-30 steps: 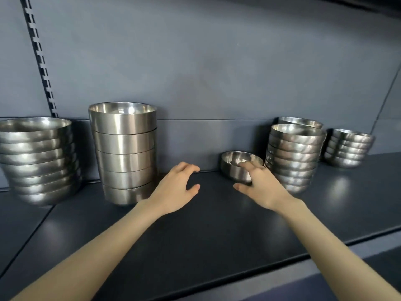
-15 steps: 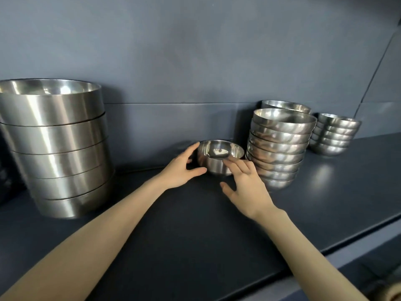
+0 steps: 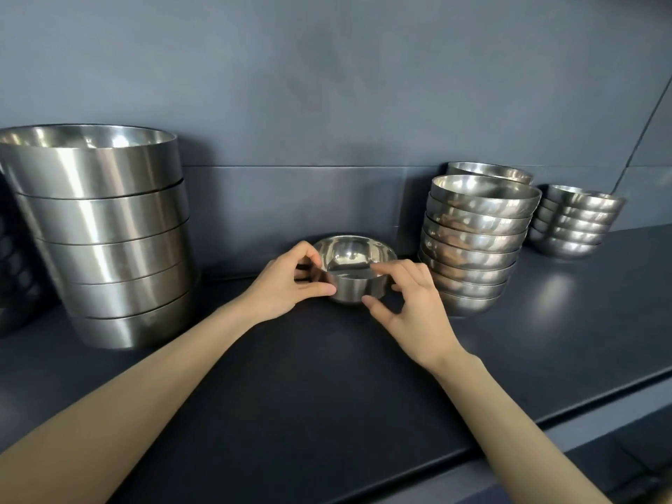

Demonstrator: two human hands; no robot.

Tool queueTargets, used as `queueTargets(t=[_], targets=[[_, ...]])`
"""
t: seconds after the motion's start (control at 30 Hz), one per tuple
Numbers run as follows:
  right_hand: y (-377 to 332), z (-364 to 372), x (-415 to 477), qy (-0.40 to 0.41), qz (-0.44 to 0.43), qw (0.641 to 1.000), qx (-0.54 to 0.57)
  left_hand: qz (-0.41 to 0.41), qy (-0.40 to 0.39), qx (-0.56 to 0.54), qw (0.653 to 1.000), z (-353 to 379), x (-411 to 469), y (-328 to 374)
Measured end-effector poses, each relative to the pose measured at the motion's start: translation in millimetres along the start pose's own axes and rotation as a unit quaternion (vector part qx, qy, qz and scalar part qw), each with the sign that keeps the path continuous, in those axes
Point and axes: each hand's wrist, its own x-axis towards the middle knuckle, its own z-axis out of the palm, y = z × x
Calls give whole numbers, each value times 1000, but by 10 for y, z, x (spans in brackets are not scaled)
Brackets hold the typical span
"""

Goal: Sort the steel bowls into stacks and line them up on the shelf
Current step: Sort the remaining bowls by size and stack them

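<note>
A single small steel bowl (image 3: 354, 269) stands on the dark shelf (image 3: 327, 376) near the back wall. My left hand (image 3: 287, 285) pinches its left rim between thumb and fingers. My right hand (image 3: 407, 303) holds its right side, fingers on the rim and thumb against the wall. To its left rises a tall stack of large straight-sided bowls (image 3: 105, 234). On its right stands a stack of rounded medium bowls (image 3: 472, 245), with another stack (image 3: 491, 172) half hidden behind it. A shorter stack of small bowls (image 3: 574, 223) stands further right.
The shelf's front edge (image 3: 509, 441) runs diagonally at lower right. A dark perforated object (image 3: 18, 271) shows at the far left behind the large stack. Bare shelf surface lies between me and the bowls.
The view has moved closer. Both hands have closed in on the single small bowl and now grip it from either side; before, the right hand only touched its rim.
</note>
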Motion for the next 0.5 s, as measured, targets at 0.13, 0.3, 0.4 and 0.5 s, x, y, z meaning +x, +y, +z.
queueTargets(t=[0.13,0.3,0.4,0.5], targets=[[52,17,-4,-38,59,995,67,-17,12,18,1000,-124,-179,59],[105,106,14,-157,166,951,208,-40,17,17,999,-255,-421,139],[87,101,22,-144,160,939,268,-39,38,5,998,-296,-549,234],[-42,2,-4,-129,145,934,300,-39,69,-20,997,-335,-644,370]])
